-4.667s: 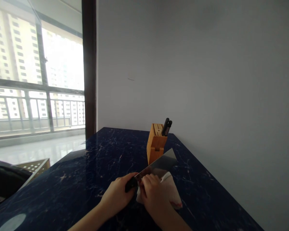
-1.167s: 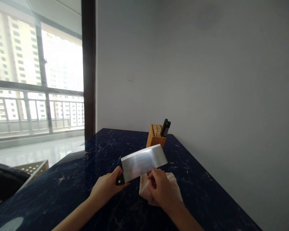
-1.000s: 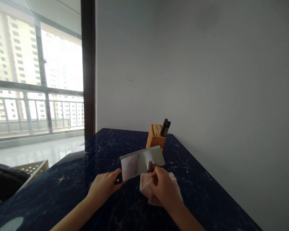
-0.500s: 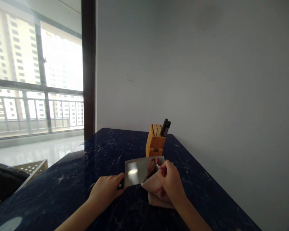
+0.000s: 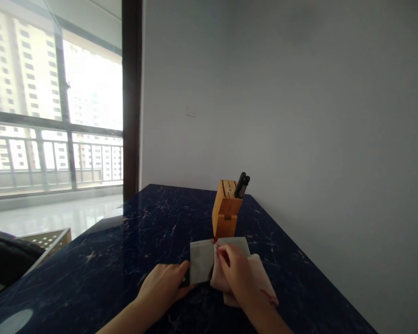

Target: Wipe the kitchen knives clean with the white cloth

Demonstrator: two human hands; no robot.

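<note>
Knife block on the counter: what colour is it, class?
The knife block is honey-brown wood, best seen in the head view.

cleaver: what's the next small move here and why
Probably slide the cloth toward the left hand. The right hand presses it on the far part of the cleaver, while the stretch of blade next to the left hand's grip lies bare.

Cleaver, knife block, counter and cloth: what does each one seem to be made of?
Cleaver: the blade is likely steel, brushed grey with a dull sheen. Knife block: wood, honey-coloured and smooth, perhaps bamboo. Counter: polished dark-blue stone, judging by its pale veins and reflections, though possibly an imitation. Cloth: soft pale fabric, since it folds.
</note>
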